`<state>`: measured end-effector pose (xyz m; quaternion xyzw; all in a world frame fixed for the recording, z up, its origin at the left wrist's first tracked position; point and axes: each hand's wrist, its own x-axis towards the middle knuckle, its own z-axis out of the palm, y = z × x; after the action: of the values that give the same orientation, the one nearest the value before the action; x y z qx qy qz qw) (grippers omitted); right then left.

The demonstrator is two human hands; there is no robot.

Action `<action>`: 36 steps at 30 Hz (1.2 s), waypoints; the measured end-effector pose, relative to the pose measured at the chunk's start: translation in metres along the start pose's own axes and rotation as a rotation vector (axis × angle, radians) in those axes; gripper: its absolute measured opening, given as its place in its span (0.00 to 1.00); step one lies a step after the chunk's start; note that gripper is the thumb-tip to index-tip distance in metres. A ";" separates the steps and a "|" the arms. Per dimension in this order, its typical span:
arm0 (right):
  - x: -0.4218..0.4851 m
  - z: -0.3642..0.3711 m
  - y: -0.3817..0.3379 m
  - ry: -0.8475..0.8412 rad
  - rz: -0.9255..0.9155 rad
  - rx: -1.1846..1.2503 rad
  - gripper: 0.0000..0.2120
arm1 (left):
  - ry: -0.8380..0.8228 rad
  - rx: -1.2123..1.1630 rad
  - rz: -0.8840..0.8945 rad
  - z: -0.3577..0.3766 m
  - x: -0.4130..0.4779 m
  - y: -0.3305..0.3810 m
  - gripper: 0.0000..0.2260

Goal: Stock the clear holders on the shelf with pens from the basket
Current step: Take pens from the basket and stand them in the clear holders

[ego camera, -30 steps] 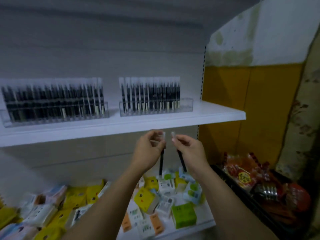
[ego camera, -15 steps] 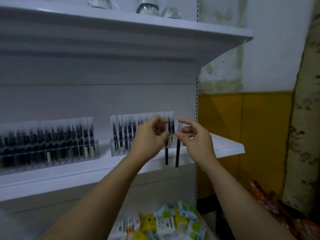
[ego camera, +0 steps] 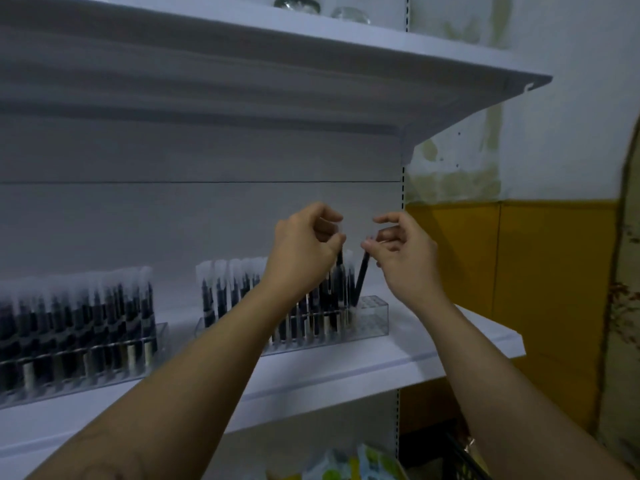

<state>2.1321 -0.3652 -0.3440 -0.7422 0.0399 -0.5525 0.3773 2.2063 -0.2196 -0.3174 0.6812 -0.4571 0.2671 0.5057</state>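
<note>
The white shelf (ego camera: 346, 375) carries two clear holders. The left holder (ego camera: 83, 358), at nine o'clock, is full. The right holder (ego camera: 370, 317), near centre, is packed with capped black pens (ego camera: 221, 299) except for open slots at its three o'clock end. Above that end the left hand (ego camera: 304, 258) pinches one pen (ego camera: 339, 259) near its top, hanging upright so it can drop straight into a slot. The right hand (ego camera: 405, 261), at three o'clock of the left, pinches a second pen (ego camera: 361, 278) between thumb and forefinger, its other fingers loosely curled. This pen leans, its lower end seemingly at an empty slot, though blur hides the contact.
</note>
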 end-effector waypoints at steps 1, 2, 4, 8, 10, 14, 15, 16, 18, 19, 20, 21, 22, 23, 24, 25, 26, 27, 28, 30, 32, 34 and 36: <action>0.006 0.001 0.003 0.009 -0.003 -0.005 0.15 | 0.007 0.004 0.008 0.004 0.005 -0.003 0.06; 0.011 0.001 0.007 0.014 -0.004 -0.006 0.14 | 0.012 0.007 0.016 0.008 0.010 -0.005 0.06; 0.018 0.002 0.013 0.014 0.000 -0.009 0.14 | 0.011 0.015 0.032 0.016 0.017 -0.008 0.06; 0.021 0.006 0.025 0.005 0.009 -0.020 0.13 | -0.017 0.046 0.042 0.030 0.019 -0.018 0.06; 0.020 0.009 0.031 0.004 0.023 -0.023 0.13 | -0.013 0.055 0.027 0.034 0.018 -0.024 0.05; 0.018 0.018 0.040 -0.039 0.059 -0.023 0.14 | 0.002 0.082 -0.006 0.035 0.023 -0.029 0.05; 0.017 0.019 0.042 -0.066 0.060 -0.037 0.14 | 0.000 0.089 -0.014 0.034 0.025 -0.030 0.05; 0.015 0.020 0.044 -0.105 0.062 -0.065 0.13 | -0.001 0.095 -0.021 0.035 0.025 -0.030 0.05; 0.011 0.019 0.049 -0.216 0.063 -0.168 0.11 | -0.010 0.096 -0.029 0.036 0.026 -0.029 0.05; 0.007 0.018 0.051 -0.271 0.057 -0.222 0.11 | -0.019 0.090 -0.027 0.036 0.025 -0.028 0.05; 0.003 0.017 0.054 -0.314 0.049 -0.261 0.13 | -0.029 0.084 -0.023 0.037 0.025 -0.027 0.05; 0.000 0.016 0.056 -0.345 0.042 -0.288 0.16 | -0.039 0.081 -0.022 0.037 0.025 -0.025 0.05; -0.003 0.014 0.056 -0.371 0.035 -0.311 0.18 | -0.045 0.077 -0.023 0.038 0.025 -0.024 0.05; -0.005 0.013 0.056 -0.398 0.031 -0.333 0.21 | -0.046 0.073 -0.027 0.038 0.025 -0.023 0.05; -0.006 0.011 0.056 -0.429 0.031 -0.353 0.24 | -0.043 0.070 -0.030 0.038 0.025 -0.023 0.05; -0.007 0.010 0.055 -0.460 0.036 -0.367 0.27 | -0.038 0.071 -0.032 0.037 0.025 -0.023 0.05; -0.009 0.009 0.053 -0.489 0.041 -0.377 0.29 | -0.034 0.070 -0.032 0.037 0.024 -0.022 0.04; -0.011 0.009 0.052 -0.513 0.044 -0.389 0.31 | -0.030 0.066 -0.032 0.036 0.022 -0.022 0.04; -0.013 0.008 0.051 -0.531 0.040 -0.410 0.34 | -0.026 0.058 -0.031 0.036 0.021 -0.022 0.04; -0.017 0.008 0.049 -0.545 0.022 -0.469 0.36 | -0.012 0.042 -0.033 0.034 0.019 -0.022 0.04; -0.018 0.008 0.048 -0.535 0.019 -0.509 0.37 | -0.007 0.020 -0.048 0.033 0.017 -0.022 0.03; -0.018 0.008 0.047 -0.527 0.026 -0.512 0.38 | 0.000 0.013 -0.059 0.031 0.015 -0.021 0.04; -0.018 0.008 0.047 -0.530 0.031 -0.518 0.38 | 0.013 0.026 -0.065 0.032 0.012 -0.020 0.04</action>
<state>2.1483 -0.3860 -0.3872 -0.9298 0.0905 -0.3067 0.1824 2.2264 -0.2521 -0.3271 0.7006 -0.4279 0.2608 0.5080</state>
